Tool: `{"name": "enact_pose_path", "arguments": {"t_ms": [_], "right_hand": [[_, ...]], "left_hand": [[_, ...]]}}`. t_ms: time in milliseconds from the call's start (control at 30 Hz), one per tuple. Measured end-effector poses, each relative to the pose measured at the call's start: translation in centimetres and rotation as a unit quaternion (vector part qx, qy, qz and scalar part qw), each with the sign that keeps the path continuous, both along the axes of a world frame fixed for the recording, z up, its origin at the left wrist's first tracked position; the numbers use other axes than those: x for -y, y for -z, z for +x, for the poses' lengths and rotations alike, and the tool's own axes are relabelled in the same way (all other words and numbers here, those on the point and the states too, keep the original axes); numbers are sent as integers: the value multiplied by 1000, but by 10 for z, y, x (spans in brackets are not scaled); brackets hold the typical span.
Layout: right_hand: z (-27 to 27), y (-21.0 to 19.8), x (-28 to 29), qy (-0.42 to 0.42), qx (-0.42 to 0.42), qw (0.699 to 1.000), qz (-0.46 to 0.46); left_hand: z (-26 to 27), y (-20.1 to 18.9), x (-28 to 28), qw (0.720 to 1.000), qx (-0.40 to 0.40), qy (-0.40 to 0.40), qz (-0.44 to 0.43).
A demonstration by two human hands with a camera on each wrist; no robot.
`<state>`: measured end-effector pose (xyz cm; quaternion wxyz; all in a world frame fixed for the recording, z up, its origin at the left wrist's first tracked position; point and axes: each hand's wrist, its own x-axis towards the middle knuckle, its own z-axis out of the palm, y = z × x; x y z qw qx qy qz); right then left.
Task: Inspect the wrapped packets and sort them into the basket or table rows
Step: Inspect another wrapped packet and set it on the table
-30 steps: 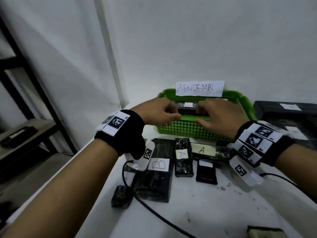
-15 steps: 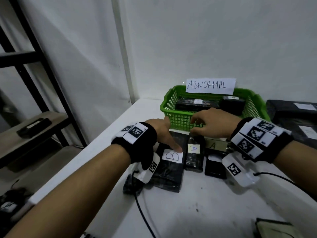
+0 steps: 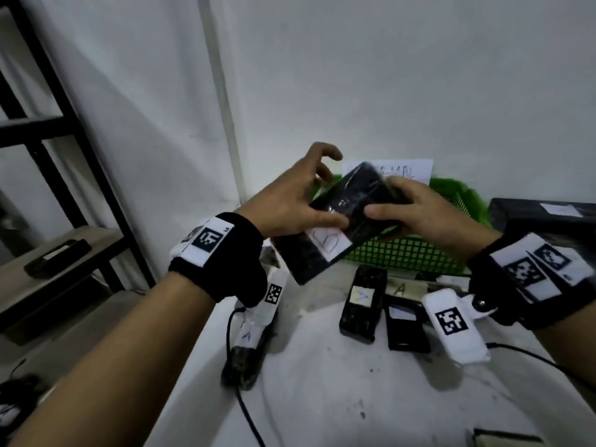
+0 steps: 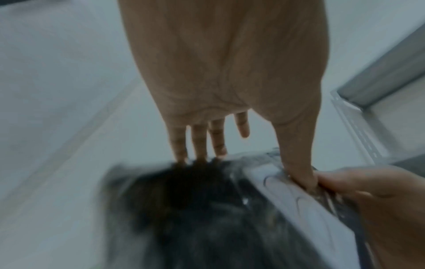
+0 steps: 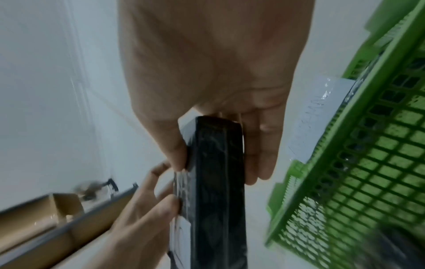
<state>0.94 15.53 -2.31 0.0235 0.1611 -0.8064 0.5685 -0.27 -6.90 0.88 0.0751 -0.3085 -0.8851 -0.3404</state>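
Note:
A black wrapped packet labelled B (image 3: 350,201) is lifted off the table and tilted, in front of the green basket (image 3: 419,254). My left hand (image 3: 309,195) holds its left edge, thumb on the top face beside the label; the index finger is lifted clear. My right hand (image 3: 396,204) grips the right side, thumb on top and fingers underneath. The left wrist view shows the packet (image 4: 207,209) blurred, with my left thumb on its white label and three fingertips hidden behind the far edge. Edge-on in the right wrist view, the packet (image 5: 218,200) sits between my right thumb and fingers.
Packets labelled A (image 3: 361,304) and a small black packet (image 3: 406,321) lie in a row below the basket, another A packet (image 3: 248,346) at the table's left edge. Large black parcels (image 3: 548,217) are stacked at right. A cable (image 3: 245,414) crosses the white table (image 3: 322,398). A shelf (image 3: 58,258) stands left.
One second ago both hands were at the basket with another packet. Half a second ago my left hand touched the B packet on the table; now both hands hold it raised and tilted.

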Motion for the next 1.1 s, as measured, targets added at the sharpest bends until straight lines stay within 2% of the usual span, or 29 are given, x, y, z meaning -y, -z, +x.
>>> {"name": "enact_pose_path", "arguments": {"t_ms": [67, 133, 233, 300, 400, 533, 733, 867, 967, 1033, 1100], "right_hand": [[2, -6, -17, 38, -22, 991, -124], [5, -11, -37, 68, -47, 975, -208], [9, -13, -64, 102, -71, 959, -256], [12, -8, -81, 132, -82, 952, -262], [13, -1, -102, 172, -86, 949, -251], [14, 3, -114, 207, -131, 939, -242], [14, 6, -102, 230, -151, 946, -173], [14, 7, -97, 239, -157, 945, -159], [17, 8, -95, 300, -195, 932, -50], [18, 10, -94, 322, -193, 927, -12], [20, 8, -91, 270, -141, 950, -71]], "left_hand": [[-9, -6, -6, 997, -31, -47, 56], [-16, -7, -17, 984, 15, -55, 169], [-27, 2, -46, 939, 115, 14, 325], [-35, 6, -71, 916, 147, 63, 367], [-40, 7, -99, 918, 132, 97, 360], [-40, 16, -118, 919, 130, 126, 350], [-40, 28, -109, 917, 111, 91, 372], [-41, 29, -101, 936, 70, 80, 335], [-37, 28, -100, 954, 43, 70, 289], [-32, 25, -101, 942, 79, 93, 313], [-27, 20, -103, 927, 103, 101, 346]]}}
